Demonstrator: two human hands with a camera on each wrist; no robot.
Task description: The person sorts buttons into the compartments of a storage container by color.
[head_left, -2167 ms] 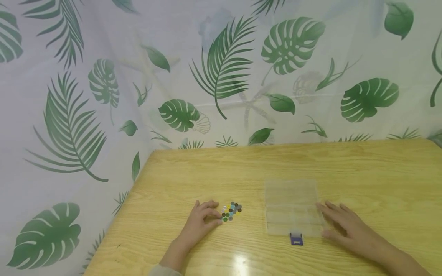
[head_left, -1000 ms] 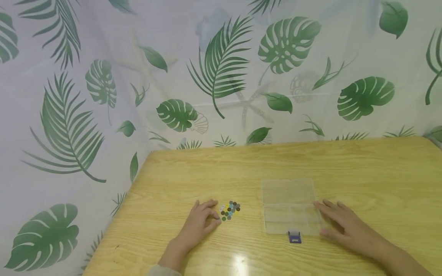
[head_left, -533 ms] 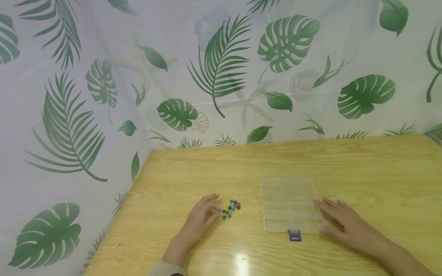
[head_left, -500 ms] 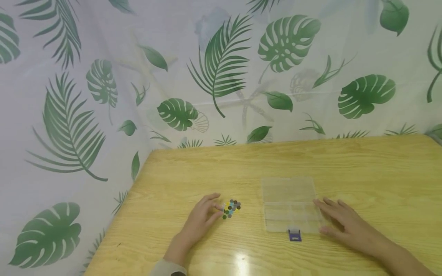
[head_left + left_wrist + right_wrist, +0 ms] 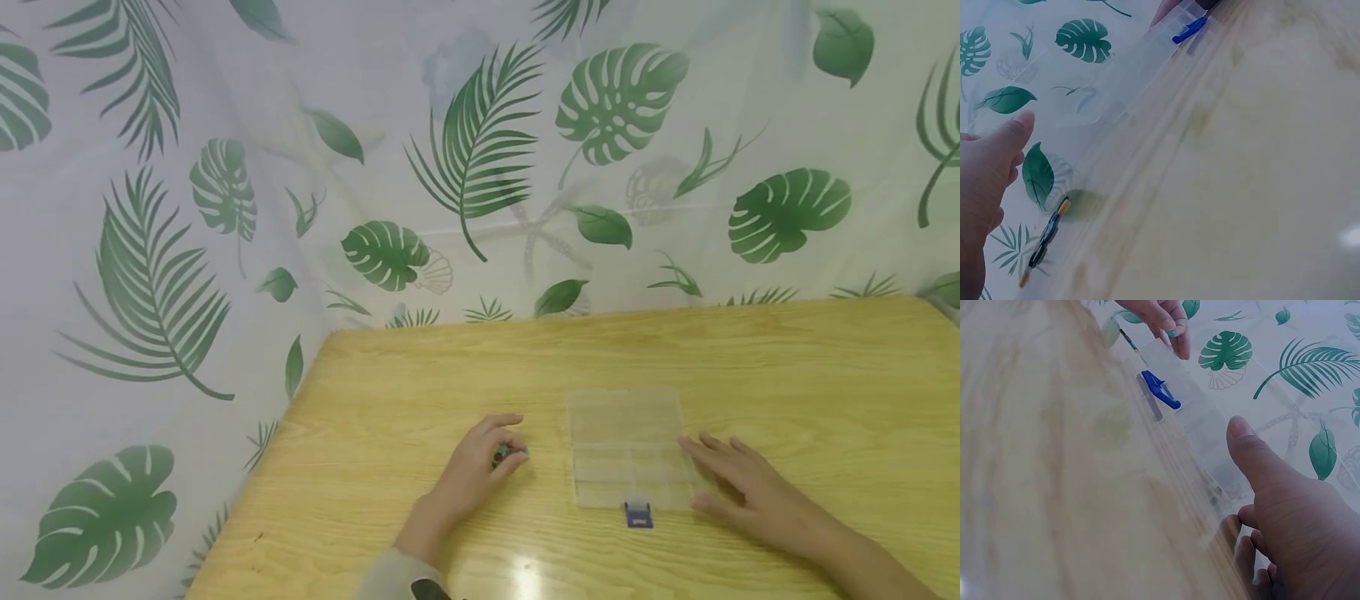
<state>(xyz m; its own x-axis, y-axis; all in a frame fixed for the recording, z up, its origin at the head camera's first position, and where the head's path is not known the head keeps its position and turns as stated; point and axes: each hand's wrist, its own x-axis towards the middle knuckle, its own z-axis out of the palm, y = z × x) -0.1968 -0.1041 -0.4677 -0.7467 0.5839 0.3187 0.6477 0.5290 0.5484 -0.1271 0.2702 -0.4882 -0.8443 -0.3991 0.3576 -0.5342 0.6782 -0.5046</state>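
My left hand is over a cluster of small round coloured discs, hiding most of them. Thumb and forefinger pinch a turquoise disc, raised off the table in the right wrist view. Beneath that hand, the other discs lie flat in the left wrist view. Right of them sits a clear plastic compartment box with a blue-purple latch at its front. My right hand rests on the table with loosely extended fingers, fingertips at the box's right edge.
The wood-grain table reaches back to a white leaf-printed cloth, which also hangs along the left side. A bright light reflection shows near the front of the table.
My left hand has moved right, from the left side of the discs to over them, and now holds a turquoise one. The right hand and the box stay in place.
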